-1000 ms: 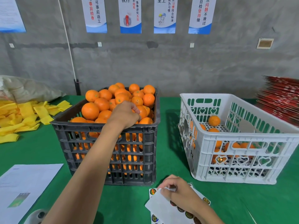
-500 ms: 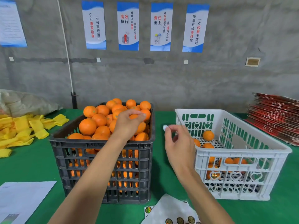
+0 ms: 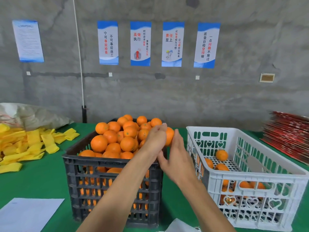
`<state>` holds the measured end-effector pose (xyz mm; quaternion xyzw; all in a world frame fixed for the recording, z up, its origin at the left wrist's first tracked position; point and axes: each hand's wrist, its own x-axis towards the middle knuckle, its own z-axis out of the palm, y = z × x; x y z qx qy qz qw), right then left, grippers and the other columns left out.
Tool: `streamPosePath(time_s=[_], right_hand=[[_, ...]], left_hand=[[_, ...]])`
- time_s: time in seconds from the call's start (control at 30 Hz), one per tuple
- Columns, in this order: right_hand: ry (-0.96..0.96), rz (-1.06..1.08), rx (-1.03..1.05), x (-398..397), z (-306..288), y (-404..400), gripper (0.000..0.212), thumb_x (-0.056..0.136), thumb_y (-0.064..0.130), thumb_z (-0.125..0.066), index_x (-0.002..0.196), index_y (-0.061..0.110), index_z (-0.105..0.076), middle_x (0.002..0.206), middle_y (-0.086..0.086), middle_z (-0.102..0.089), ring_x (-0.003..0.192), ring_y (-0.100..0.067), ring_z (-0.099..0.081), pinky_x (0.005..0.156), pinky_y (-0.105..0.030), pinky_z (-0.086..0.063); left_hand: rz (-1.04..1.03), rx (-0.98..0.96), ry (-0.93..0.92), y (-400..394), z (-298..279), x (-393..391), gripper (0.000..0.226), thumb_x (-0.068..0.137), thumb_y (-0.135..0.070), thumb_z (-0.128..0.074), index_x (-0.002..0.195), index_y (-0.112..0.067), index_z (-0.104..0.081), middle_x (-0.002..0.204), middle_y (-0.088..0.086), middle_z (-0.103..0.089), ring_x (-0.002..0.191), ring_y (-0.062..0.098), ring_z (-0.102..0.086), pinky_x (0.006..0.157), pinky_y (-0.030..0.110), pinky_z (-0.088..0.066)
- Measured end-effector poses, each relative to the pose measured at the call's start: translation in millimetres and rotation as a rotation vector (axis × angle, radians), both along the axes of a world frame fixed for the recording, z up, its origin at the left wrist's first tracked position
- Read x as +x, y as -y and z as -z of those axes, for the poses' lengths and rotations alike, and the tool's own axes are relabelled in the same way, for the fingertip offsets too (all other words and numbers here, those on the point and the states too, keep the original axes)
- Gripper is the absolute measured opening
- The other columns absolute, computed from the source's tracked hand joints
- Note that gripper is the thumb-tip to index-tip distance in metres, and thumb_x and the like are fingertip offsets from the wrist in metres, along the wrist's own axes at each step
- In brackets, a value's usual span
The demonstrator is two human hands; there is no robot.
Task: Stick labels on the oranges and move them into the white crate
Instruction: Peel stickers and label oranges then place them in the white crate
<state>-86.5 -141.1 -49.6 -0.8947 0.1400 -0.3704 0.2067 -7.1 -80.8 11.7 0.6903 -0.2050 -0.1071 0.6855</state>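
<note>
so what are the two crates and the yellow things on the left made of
Black crate: apparently moulded plastic, matte, with a slotted lattice wall. White crate: also plastic by the look, slightly glossy, with heart-shaped cutouts and a perforated floor. Yellow pieces: probably soft foam netting sleeves, since they lie limp and flattened with ribbed edges, though the texture is too small to be sure.

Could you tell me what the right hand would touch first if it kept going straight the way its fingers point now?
Most likely the orange that the left hand holds up over the black crate. The right hand points up and forward with its fingertips already at that orange; actual contact is hard to judge.
</note>
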Motion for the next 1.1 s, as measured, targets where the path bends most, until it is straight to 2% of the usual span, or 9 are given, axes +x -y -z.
streamPosePath(time_s=[0.07,0.17,0.3,0.4,0.5,0.6,0.73,0.9,1.1], right_hand=[[0.062,0.108,0.057,-3,-1,13,0.092,0.095,0.052,-0.063,0.160,0.011,-0.014,0.159,-0.009,-0.035,0.130,-0.031,-0.053,0.098,-0.046,-0.050],[0.086,0.199,0.092,-13,-2,28,0.080,0.099,0.040,-0.064,0.160,0.012,-0.020,0.150,-0.008,-0.044,0.118,-0.030,-0.060,0.094,-0.043,-0.052],[0.086,0.343,0.150,-33,-4,57,0.065,0.104,0.018,-0.052,0.157,0.005,-0.017,0.156,-0.016,-0.034,0.106,-0.035,-0.062,0.086,-0.045,-0.052],[0.094,0.418,0.218,-43,-2,73,0.063,0.104,-0.002,-0.041,0.160,0.004,-0.013,0.170,-0.010,-0.006,0.126,-0.035,-0.053,0.098,-0.039,-0.046],[0.105,0.367,0.226,-42,5,74,0.059,0.103,-0.004,-0.044,0.158,0.007,-0.027,0.169,-0.007,-0.015,0.127,-0.031,-0.054,0.092,-0.017,-0.045],[0.010,0.337,0.103,-38,12,64,0.058,0.100,-0.004,-0.050,0.155,0.008,-0.035,0.170,-0.003,-0.012,0.112,-0.031,-0.062,0.087,-0.034,-0.052],[0.010,0.252,0.004,-36,29,54,0.045,0.102,0.005,-0.049,0.147,0.008,-0.049,0.166,-0.001,-0.026,0.122,-0.025,-0.059,0.092,-0.034,-0.051],[0.053,0.174,-0.019,-38,60,40,0.034,0.101,0.006,-0.054,0.133,0.007,-0.063,0.154,-0.001,-0.047,0.126,-0.021,-0.059,0.106,-0.033,-0.048],[-0.138,0.028,0.049,-54,119,28,0.029,0.101,0.014,-0.055,0.128,0.015,-0.064,0.133,0.002,-0.061,0.111,-0.014,-0.063,0.100,-0.029,-0.050]], left_hand=[[0.161,-0.004,-0.039,-2,-2,3,0.044,0.108,-0.035,-0.043,0.142,-0.009,-0.054,0.139,0.007,-0.058,0.129,0.026,-0.056,0.112,0.042,-0.043],[0.365,0.006,-0.058,-6,-4,18,0.036,0.109,-0.029,-0.043,0.129,-0.007,-0.062,0.122,0.007,-0.068,0.118,0.023,-0.065,0.107,0.037,-0.048],[0.013,0.339,0.383,-14,6,67,0.013,0.102,-0.024,-0.057,0.106,-0.013,-0.064,0.101,0.009,-0.059,0.099,0.024,-0.058,0.086,0.034,-0.045],[-0.267,0.808,0.503,-28,24,107,0.037,0.096,-0.024,-0.061,0.128,-0.006,-0.057,0.134,0.018,-0.052,0.123,0.039,-0.052,0.099,0.044,-0.047],[-0.305,1.021,0.452,-30,24,118,0.043,0.093,-0.021,-0.061,0.132,-0.008,-0.050,0.152,0.020,-0.027,0.123,0.046,-0.051,0.099,0.047,-0.049],[-0.319,1.073,0.435,-26,30,119,0.057,0.093,-0.020,-0.064,0.143,-0.014,-0.037,0.155,0.020,-0.022,0.127,0.044,-0.049,0.095,0.045,-0.050],[-0.330,1.115,0.421,-36,33,121,0.061,0.093,-0.018,-0.063,0.147,-0.016,-0.034,0.140,0.020,-0.045,0.126,0.035,-0.050,0.096,0.041,-0.052],[-0.267,0.821,0.525,-44,22,83,0.066,0.072,-0.038,-0.082,0.130,-0.022,-0.053,0.127,0.012,-0.055,0.107,0.031,-0.059,0.076,0.036,-0.050],[-0.156,0.622,0.633,-36,40,36,0.059,0.074,-0.043,-0.082,0.125,-0.024,-0.059,0.115,0.007,-0.059,0.090,0.026,-0.059,0.063,0.032,-0.040]])
